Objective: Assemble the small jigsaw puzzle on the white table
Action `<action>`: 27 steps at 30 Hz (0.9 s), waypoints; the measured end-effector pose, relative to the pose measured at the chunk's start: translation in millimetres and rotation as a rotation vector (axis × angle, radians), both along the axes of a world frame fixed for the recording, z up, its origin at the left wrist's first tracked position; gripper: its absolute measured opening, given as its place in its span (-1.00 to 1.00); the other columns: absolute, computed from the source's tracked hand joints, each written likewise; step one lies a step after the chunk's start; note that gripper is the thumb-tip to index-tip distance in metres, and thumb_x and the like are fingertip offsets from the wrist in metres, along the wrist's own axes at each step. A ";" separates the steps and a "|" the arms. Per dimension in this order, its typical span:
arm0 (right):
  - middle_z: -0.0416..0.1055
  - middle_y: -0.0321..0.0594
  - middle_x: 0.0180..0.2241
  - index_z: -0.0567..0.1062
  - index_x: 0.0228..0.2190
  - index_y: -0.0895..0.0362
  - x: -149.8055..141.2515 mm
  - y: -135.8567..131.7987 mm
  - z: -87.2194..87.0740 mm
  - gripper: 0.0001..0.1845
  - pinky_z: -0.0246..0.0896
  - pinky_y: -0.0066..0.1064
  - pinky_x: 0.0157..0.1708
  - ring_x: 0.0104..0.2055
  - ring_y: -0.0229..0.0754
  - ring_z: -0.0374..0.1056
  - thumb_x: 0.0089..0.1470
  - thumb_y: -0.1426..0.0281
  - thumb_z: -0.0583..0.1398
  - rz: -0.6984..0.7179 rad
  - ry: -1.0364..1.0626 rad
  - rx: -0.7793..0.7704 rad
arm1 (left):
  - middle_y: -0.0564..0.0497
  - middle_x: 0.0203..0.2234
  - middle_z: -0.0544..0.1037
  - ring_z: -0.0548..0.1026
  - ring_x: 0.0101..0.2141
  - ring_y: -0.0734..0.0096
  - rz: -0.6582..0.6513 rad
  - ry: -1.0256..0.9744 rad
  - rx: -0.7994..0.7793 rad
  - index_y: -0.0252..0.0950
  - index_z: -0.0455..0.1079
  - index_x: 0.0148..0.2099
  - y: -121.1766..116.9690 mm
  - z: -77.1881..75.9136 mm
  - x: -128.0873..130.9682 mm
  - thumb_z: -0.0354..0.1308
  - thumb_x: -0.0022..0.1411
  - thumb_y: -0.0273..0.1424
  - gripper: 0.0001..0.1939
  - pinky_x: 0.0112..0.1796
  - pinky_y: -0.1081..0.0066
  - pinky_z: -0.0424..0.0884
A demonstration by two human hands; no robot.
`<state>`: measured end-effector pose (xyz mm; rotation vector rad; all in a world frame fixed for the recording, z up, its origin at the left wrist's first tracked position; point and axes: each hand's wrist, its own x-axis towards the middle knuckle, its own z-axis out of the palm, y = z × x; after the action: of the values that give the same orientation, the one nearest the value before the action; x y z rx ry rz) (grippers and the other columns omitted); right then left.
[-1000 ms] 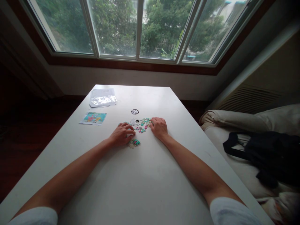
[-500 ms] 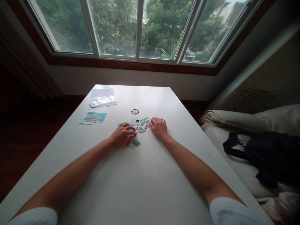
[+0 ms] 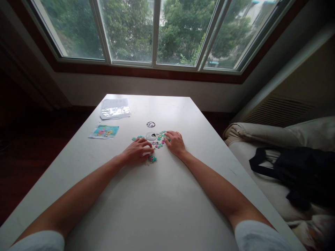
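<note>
Small jigsaw puzzle pieces [image 3: 158, 144], green, pink and pale, lie in a loose spread on the white table. A small heap of pieces [image 3: 152, 159] sits nearer to me. My left hand [image 3: 138, 150] lies over the left part of the spread, its fingers apart and curved above the pieces. At the right edge of the spread my right hand [image 3: 175, 142] rests with fingers stretched out, their tips touching pieces. Each hand covers some pieces, and I see nothing gripped in either one. A round grommet with a hole [image 3: 151, 136] shows between the hands.
On the left lie a picture sheet [image 3: 105, 132] and a clear plastic bag with paper [image 3: 115, 108]. Another round hole [image 3: 150, 124] is set in the table [image 3: 154, 202]. Right of the table stands a pale sofa [image 3: 243, 153] with a dark bag [image 3: 300, 170].
My right hand has shifted slightly left, onto the edge of the pieces. My left hand has moved a little to the right, its fingertips nearer the middle of the spread.
</note>
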<state>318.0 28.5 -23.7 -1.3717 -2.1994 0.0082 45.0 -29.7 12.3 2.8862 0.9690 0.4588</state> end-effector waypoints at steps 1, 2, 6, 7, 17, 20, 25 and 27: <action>0.45 -0.08 0.14 0.54 0.01 0.08 -0.6 -0.4 0.1 -0.69 -0.04 -0.05 0.28 0.19 -0.02 0.31 0.30 0.30 0.13 0.007 0.003 0.000 | 0.01 0.04 0.54 0.36 0.04 0.14 -0.008 0.003 0.003 -0.01 0.50 0.08 -0.3 0.6 -0.1 0.12 0.36 -0.29 -0.72 0.08 0.14 0.23; 0.45 -0.08 0.14 0.54 0.00 0.08 -1.1 -0.7 0.0 -0.69 -0.03 -0.04 0.28 0.18 -0.01 0.31 0.30 0.30 0.14 0.009 0.007 -0.002 | 0.01 0.04 0.53 0.35 0.04 0.14 -0.013 0.010 0.009 0.00 0.49 0.09 -0.5 0.9 -0.3 0.12 0.37 -0.29 -0.72 0.08 0.14 0.24; 0.47 -0.09 0.12 0.56 -0.01 0.08 -1.5 0.2 -0.8 -0.70 0.02 -0.05 0.27 0.17 0.00 0.32 0.27 0.31 0.17 0.014 0.039 -0.006 | -0.01 0.05 0.52 0.34 0.07 0.11 -0.032 0.048 0.058 -0.05 0.46 0.12 -0.9 1.5 -0.6 0.10 0.39 -0.28 -0.70 0.09 0.11 0.24; 0.47 -0.09 0.11 0.56 -0.02 0.09 -1.3 0.5 -1.1 -0.70 0.03 -0.05 0.26 0.16 0.00 0.33 0.27 0.31 0.17 0.020 0.048 -0.005 | -0.02 0.06 0.52 0.34 0.07 0.11 -0.038 0.057 0.072 -0.07 0.45 0.13 -0.9 1.7 -0.6 0.09 0.39 -0.28 -0.70 0.10 0.11 0.24; 0.50 -0.11 0.09 0.56 -0.02 0.06 -1.5 -0.4 0.0 -0.71 0.01 0.04 0.28 0.14 0.02 0.36 0.26 0.32 0.18 0.050 0.090 0.003 | -0.05 0.07 0.55 0.35 0.09 0.07 -0.031 0.072 0.116 -0.15 0.44 0.15 -1.0 4.3 -1.3 0.08 0.41 -0.21 -0.65 0.09 0.08 0.26; 0.50 -0.11 0.09 0.56 -0.02 0.05 -1.9 0.0 -0.5 -0.71 -0.01 0.07 0.28 0.14 0.02 0.36 0.26 0.33 0.18 0.058 0.097 0.000 | -0.07 0.03 0.58 0.37 0.07 0.08 -0.022 0.053 0.111 -0.18 0.45 0.15 -1.5 5.7 -1.2 0.08 0.40 -0.22 -0.65 0.06 0.09 0.28; 0.52 -0.10 0.06 0.56 -0.03 0.05 -1.0 1.3 -2.4 -0.72 0.01 0.10 0.28 0.11 0.02 0.39 0.26 0.33 0.19 0.088 0.120 0.018 | -0.06 -0.04 0.62 0.40 0.05 0.10 0.000 0.020 0.097 -0.17 0.50 0.07 1.3 2.6 -3.2 0.09 0.37 -0.26 -0.70 0.04 0.09 0.30; 0.53 -0.11 0.04 0.57 -0.05 0.04 -1.3 1.2 -2.6 -0.74 0.05 0.08 0.26 0.09 0.01 0.40 0.26 0.34 0.20 0.146 0.124 0.028 | -0.04 -0.03 0.61 0.39 0.06 0.10 0.018 0.003 0.095 -0.16 0.51 0.06 3.5 -0.7 -4.6 0.08 0.38 -0.27 -0.70 0.06 0.09 0.30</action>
<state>316.8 29.7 -26.3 -1.1615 -2.1820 0.1126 40.3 -26.3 11.6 2.9649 1.0018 0.5154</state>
